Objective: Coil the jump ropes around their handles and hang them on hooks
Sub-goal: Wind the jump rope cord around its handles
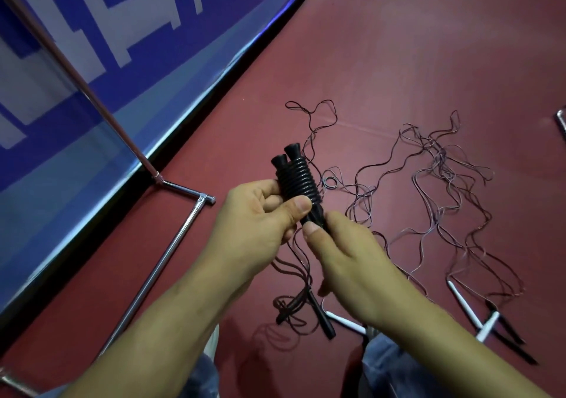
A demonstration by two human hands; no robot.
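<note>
Two black jump-rope handles (295, 177) are held side by side, with black rope coiled tightly round their upper half. My left hand (260, 213) grips the coiled bundle, thumb across its front. My right hand (346, 250) pinches the lower end of the handles between thumb and fingers. A loose tail of black rope (298, 262) hangs down below my hands. On the red floor lie more ropes: a tangle of thin cords (435, 183), a black handle (321, 315), white handles (462, 302) and black handles (505, 324).
A chrome rack frame (171, 244) stands to the left, its pole (92, 97) rising up-left and its base bar running along the floor. A blue and white banner wall (101, 60) borders the floor on the left. My knees in jeans (398, 364) show at the bottom.
</note>
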